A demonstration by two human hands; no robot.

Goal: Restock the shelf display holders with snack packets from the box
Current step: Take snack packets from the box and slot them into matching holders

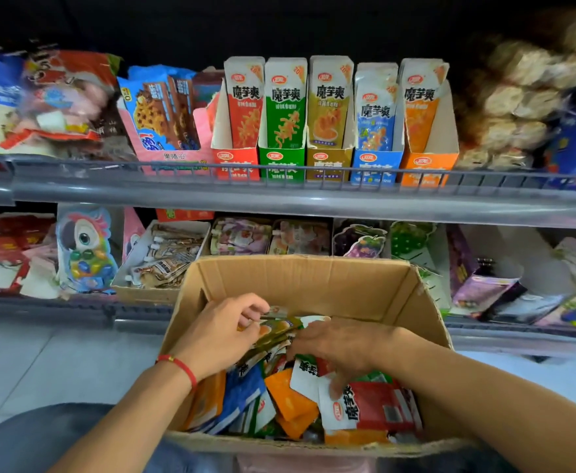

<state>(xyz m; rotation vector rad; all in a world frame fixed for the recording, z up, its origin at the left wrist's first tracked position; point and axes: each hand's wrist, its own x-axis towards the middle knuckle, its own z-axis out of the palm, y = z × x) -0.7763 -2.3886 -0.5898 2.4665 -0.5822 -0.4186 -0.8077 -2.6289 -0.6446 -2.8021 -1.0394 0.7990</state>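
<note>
A cardboard box (300,278) sits in front of me, full of mixed snack packets in red, orange, blue, green and olive. My left hand (221,332), with a red string at the wrist, grips a bunch of olive-yellow packets (276,331) inside the box. My right hand (337,346) reaches in from the right, fingers spread down onto the loose packets, touching a red-and-white packet (371,404). On the upper shelf stand several display holders: red (235,162), green (281,163), olive (327,162), blue (375,165) and orange (426,167), each with upright packets.
A grey wire rail (279,189) fronts the upper shelf. Cookie packs (163,110) and bagged snacks stand left of the holders, wrapped cakes (518,104) to the right. The lower shelf holds pouches, a parrot toy pack (85,247) and a carton of drink pouches (163,257). Pale floor tiles lie left.
</note>
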